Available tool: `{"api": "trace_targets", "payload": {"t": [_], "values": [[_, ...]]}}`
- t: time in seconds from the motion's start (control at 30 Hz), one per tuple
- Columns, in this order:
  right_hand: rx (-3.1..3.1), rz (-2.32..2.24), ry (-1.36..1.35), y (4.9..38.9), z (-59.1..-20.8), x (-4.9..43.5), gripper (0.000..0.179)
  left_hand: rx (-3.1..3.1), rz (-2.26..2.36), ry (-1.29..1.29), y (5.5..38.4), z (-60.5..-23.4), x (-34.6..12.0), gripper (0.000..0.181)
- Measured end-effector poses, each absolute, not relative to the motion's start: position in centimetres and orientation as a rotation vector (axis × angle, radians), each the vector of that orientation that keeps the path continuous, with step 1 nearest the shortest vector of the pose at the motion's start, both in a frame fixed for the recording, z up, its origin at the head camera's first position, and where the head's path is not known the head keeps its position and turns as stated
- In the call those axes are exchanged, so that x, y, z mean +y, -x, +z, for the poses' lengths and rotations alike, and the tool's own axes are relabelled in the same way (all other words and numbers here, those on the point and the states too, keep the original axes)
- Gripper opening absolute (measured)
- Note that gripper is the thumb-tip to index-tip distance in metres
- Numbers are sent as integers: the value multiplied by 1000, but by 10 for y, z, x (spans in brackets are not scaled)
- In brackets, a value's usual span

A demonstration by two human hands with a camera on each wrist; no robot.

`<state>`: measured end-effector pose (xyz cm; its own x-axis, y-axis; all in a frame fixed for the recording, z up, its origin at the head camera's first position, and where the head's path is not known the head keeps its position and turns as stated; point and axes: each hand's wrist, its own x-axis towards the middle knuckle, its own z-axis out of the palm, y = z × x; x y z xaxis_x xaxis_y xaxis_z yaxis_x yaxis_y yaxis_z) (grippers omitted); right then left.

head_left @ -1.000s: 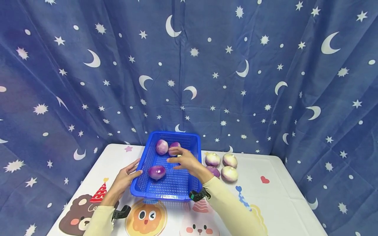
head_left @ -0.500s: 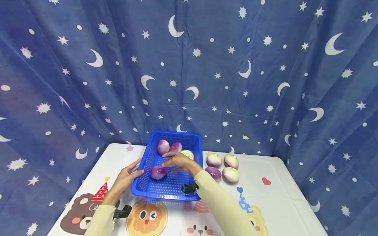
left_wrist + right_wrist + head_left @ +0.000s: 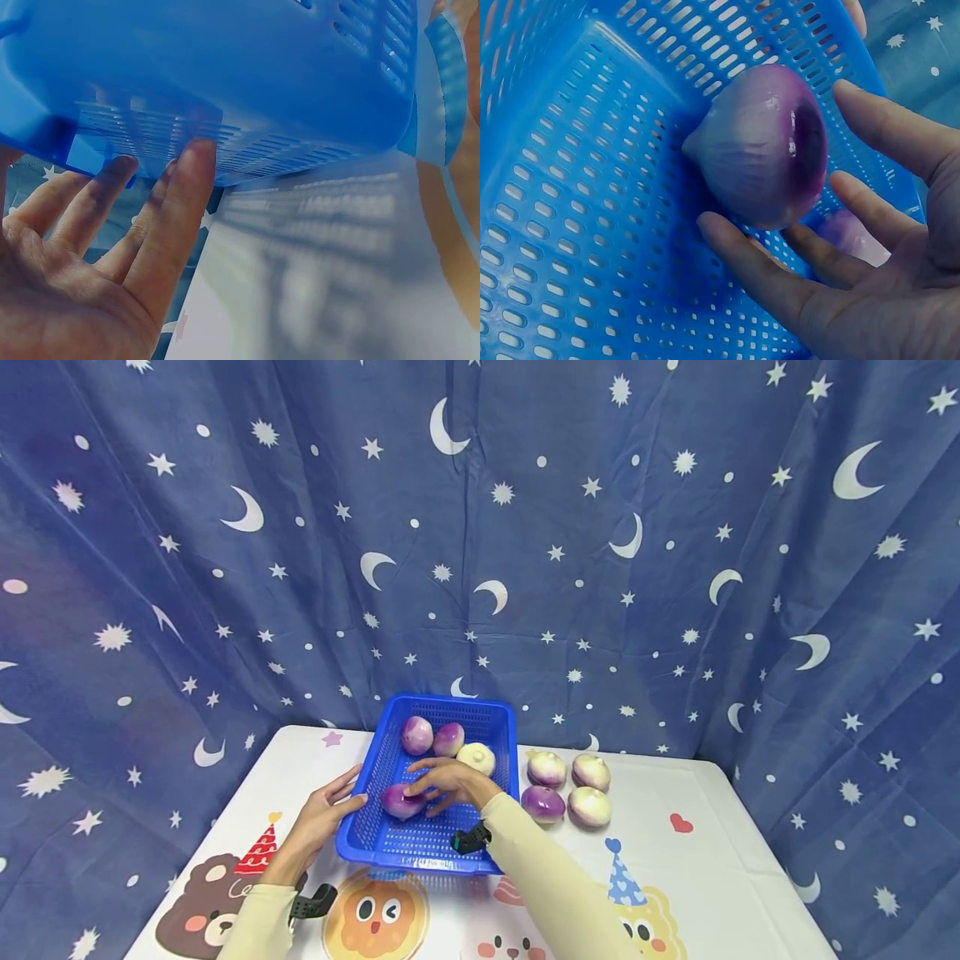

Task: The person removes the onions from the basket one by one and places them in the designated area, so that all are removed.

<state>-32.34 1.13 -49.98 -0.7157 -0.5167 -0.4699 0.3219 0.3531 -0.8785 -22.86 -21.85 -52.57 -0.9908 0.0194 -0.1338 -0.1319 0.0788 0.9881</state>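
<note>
A purple-and-white onion [image 3: 401, 802] lies near the left side of the blue plastic basket [image 3: 438, 862]; up close it shows a pale pointed tip [image 3: 757, 146]. My right hand [image 3: 450, 782] reaches into the basket over this onion. Its fingers and thumb spread round the onion in the right wrist view, with a gap at the thumb. On the basket's left side, my left hand [image 3: 321, 817] holds the rim, thumb on top. The left fingers [image 3: 187, 202] lie against the outer wall. Further back in the basket sit two purplish onions [image 3: 417, 736] and a whiter onion [image 3: 480, 758].
Right of the basket, several onions stand grouped on the table, among them a purple onion [image 3: 543, 804] and a pale onion [image 3: 589, 807]. A cartoon-printed white cloth [image 3: 720, 860] covers the table. Behind hangs a blue curtain [image 3: 570, 568] with moons and stars.
My right hand has moved from the back right of the basket forward and left to the near onion, uncovering the whiter onion. The left hand stays at the rim.
</note>
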Motion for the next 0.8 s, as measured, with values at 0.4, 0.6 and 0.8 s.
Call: {"api": "trace_targets", "payload": {"t": [0.4, 0.6, 0.8], "values": [[1907, -1454, 198, 321, -507, 6, 47, 2221, 2054, 111, 227, -524, -216, 63], [1953, -1473, 190, 320, -506, 4, 36, 2201, 2078, 87, 228, -523, -217, 63], [1933, -1542, 226, 320, -494, 8, 36, 2220, 2064, 115, 227, -523, -218, 63]]}}
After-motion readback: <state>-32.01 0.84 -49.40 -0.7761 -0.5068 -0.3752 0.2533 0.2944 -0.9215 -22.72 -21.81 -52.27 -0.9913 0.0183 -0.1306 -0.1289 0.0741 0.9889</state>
